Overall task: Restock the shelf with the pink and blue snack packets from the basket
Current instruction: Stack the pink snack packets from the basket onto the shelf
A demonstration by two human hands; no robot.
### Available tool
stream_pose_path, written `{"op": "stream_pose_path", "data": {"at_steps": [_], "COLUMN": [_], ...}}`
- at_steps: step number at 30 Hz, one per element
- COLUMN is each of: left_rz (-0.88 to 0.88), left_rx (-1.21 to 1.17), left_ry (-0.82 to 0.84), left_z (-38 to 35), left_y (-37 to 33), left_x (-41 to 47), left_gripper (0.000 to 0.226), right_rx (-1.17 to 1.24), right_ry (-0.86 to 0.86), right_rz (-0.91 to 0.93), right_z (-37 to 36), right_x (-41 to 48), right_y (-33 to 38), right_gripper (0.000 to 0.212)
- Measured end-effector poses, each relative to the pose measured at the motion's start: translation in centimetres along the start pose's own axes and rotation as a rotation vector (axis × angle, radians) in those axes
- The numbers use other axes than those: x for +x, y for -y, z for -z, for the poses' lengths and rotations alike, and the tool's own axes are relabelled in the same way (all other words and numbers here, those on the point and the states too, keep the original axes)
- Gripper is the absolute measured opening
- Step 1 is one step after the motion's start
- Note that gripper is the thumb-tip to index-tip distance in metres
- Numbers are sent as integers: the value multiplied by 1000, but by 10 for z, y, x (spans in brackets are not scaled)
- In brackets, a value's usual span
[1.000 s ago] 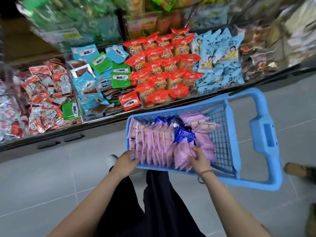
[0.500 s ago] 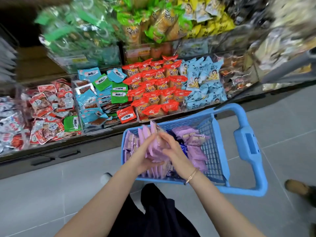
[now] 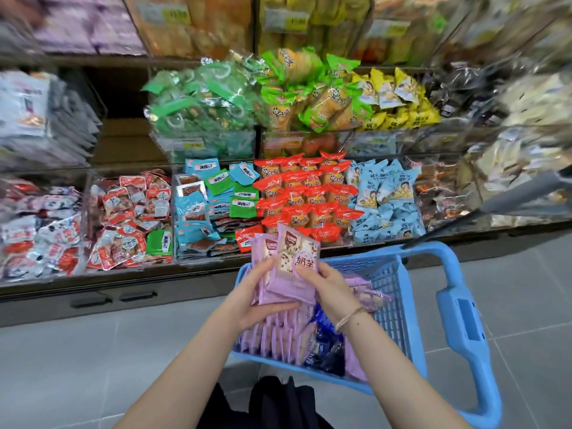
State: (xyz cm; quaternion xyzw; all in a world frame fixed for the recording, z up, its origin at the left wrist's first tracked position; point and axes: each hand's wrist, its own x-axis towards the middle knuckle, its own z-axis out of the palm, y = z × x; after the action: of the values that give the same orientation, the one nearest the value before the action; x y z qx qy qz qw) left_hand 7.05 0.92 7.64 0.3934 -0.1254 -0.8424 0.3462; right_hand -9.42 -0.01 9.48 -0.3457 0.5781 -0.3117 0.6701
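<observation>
The left hand [image 3: 253,295] and the right hand [image 3: 329,284] hold a bunch of flat, shiny pink snack packets [image 3: 289,261] between them. The front packet has a see-through window that shows a pale bar with dark bits, and big letters under it. The bunch is up in the air, over the left side of the blue plastic basket [image 3: 399,292] and in front of the long shop shelf [image 3: 46,292]. More pink packets [image 3: 278,335] stand in rows inside the basket. Dark blue snack packets [image 3: 326,342] lie just beside them on the right.

The front packet hides most of the ones behind it, so I cannot tell how many are in the bunch. The top shelves are too blurry to make out.

The left hand is under the bunch with its fingers curled around the bottom. The right hand grips the right edge with its thumb on the front packet. Both bare arms reach up from the bottom edge. A thin bracelet [image 3: 351,317] sits on the right wrist. Red packets [image 3: 305,196] fill the shelf just behind the bunch.
</observation>
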Motion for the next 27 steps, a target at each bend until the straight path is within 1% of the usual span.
{"op": "stream_pose_path", "data": {"at_steps": [1,3,4,5,8,11,13,15,17,19,21,23,25,27], "left_rz": [-23,-75,-101,-126,-212,-299,-341,-382,-409,-443,-491,-521,-535,-547], "left_rx": [0,-3,9,27,32,-19,-40,-6,43,78,80,60,70,93], "left_ry": [-13,-32,-48,-79,-194,-262,-298,-313,-321,-319,-318,-323,-332,-363], "left_z": [5,18,26,34,63,105,137,167,192,213,231,241,247,247], "left_y": [-5,-20,-30,-42,-79,-119,-148,-176,-201,-223,-239,-252,-264,-278], "left_x": [-4,-15,-22,-29,-54,-87,-113,-140,-165,-185,-198,-204,-202,-197], "left_gripper": [65,53,48,46,46,47,47,38,39,44,36,28,28,32], "right_rx": [5,2,24,73,223,224,259,307,315,249,143,31,-144,-327], "right_ry": [0,-30,-51,-58,-38,-72,-82,-83,-83,-82,-81,-74,-83,-102], "right_rz": [4,11,10,17,53,89,68,53,75,119,149,163,201,246], "right_z": [-7,-25,-35,-45,-81,-120,-147,-173,-197,-223,-247,-266,-279,-290], "right_x": [2,9,13,17,30,40,46,53,60,67,73,79,89,102], "right_y": [4,15,21,27,45,61,68,74,77,78,78,81,88,100], "right_gripper": [34,46,52,52,35,18,19,25,30,33,35,43,51,55]}}
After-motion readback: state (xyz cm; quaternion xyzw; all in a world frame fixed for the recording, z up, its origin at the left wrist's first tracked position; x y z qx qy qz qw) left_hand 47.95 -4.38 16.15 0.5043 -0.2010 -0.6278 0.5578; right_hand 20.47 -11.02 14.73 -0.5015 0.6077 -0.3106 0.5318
